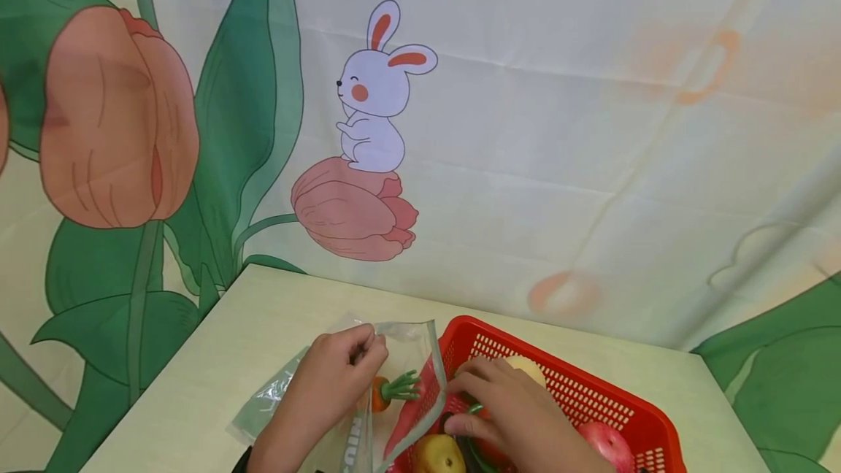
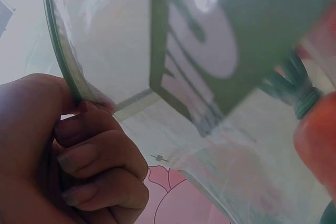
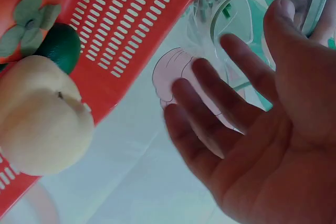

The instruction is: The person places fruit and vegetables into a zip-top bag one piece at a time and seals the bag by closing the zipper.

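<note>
My left hand (image 1: 342, 367) pinches the edge of a clear zip bag (image 1: 404, 341) between thumb and forefinger, its other fingers curled in. The bag's mouth gapes toward the red basket (image 1: 571, 363). Inside lies an orange carrot (image 1: 379, 394) with green leaves, seen through the plastic also in the left wrist view. Over the basket's left part hovers my right hand (image 1: 509, 407), fingers loosely spread beside the bag's opening. Nothing sits in its palm in the right wrist view. Below it are a yellow round fruit (image 1: 439, 452) and an orange persimmon (image 3: 26, 9), partly covered by the hand in the head view.
A pinkish-red fruit (image 1: 606, 445) lies in the basket's right side. The right wrist view shows a pale peach-like fruit (image 3: 44, 116) and a dark green item (image 3: 63, 48) there. The cream table (image 1: 263, 312) meets a curtain printed with tulips and a rabbit (image 1: 377, 108).
</note>
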Action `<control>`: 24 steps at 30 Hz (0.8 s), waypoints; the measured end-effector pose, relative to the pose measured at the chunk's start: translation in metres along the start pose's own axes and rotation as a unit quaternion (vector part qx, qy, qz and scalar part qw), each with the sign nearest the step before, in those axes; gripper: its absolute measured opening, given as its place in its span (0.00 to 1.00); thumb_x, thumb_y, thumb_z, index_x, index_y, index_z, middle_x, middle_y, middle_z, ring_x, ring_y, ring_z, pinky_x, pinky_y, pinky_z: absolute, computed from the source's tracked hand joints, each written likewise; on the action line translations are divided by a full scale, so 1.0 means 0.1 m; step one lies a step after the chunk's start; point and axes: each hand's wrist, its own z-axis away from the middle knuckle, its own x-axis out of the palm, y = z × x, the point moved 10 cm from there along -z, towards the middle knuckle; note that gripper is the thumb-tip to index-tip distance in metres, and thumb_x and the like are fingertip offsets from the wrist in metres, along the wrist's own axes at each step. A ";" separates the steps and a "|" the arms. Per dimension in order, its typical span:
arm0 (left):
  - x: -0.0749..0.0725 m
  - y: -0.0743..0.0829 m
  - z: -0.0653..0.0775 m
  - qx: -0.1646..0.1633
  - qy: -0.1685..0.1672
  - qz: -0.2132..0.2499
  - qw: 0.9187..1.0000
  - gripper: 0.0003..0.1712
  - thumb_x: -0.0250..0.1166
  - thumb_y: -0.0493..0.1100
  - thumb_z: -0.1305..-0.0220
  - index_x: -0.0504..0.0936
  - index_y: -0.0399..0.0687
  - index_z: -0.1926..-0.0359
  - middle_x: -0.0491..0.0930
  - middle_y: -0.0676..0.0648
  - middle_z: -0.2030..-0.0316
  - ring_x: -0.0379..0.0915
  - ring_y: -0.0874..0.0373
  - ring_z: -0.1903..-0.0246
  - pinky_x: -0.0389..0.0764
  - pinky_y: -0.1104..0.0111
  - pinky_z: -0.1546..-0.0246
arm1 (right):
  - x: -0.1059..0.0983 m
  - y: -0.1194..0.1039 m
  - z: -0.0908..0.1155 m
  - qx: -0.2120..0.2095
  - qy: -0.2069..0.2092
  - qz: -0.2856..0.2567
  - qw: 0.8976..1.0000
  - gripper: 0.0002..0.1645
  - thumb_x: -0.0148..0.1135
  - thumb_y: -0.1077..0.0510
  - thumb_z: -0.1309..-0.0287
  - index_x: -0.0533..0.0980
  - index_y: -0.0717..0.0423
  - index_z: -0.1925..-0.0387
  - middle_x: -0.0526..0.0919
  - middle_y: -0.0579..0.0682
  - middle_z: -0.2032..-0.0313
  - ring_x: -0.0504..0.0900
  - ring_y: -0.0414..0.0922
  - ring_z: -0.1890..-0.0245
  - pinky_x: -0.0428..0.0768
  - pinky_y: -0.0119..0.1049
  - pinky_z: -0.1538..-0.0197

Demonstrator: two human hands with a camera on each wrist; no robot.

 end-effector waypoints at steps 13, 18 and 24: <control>-0.01 -0.01 0.00 -0.002 0.000 -0.002 1.000 0.18 0.52 0.49 0.41 0.64 0.56 0.87 0.59 0.56 0.91 0.60 0.64 0.86 0.59 0.74 0.84 | 0.14 0.59 0.20 0.047 0.013 0.071 0.996 0.07 0.60 0.50 0.47 0.75 0.29 0.67 0.74 0.35 0.55 0.69 0.40 0.54 0.74 0.43 0.56; -0.01 -0.01 -0.01 0.002 0.001 0.005 1.000 0.18 0.51 0.49 0.41 0.64 0.56 0.87 0.59 0.56 0.91 0.60 0.63 0.86 0.59 0.74 0.85 | 0.13 0.70 0.21 0.054 0.046 0.097 0.993 0.14 0.66 0.52 0.52 0.75 0.31 0.63 0.73 0.39 0.52 0.67 0.43 0.52 0.76 0.38 0.57; -0.02 -0.03 0.00 0.001 0.001 0.011 1.000 0.18 0.52 0.49 0.41 0.64 0.56 0.87 0.59 0.56 0.91 0.60 0.63 0.86 0.59 0.74 0.85 | 0.22 0.95 0.21 0.124 0.028 0.062 0.990 0.27 0.67 0.46 0.55 0.71 0.34 0.50 0.67 0.41 0.47 0.66 0.47 0.50 0.76 0.35 0.63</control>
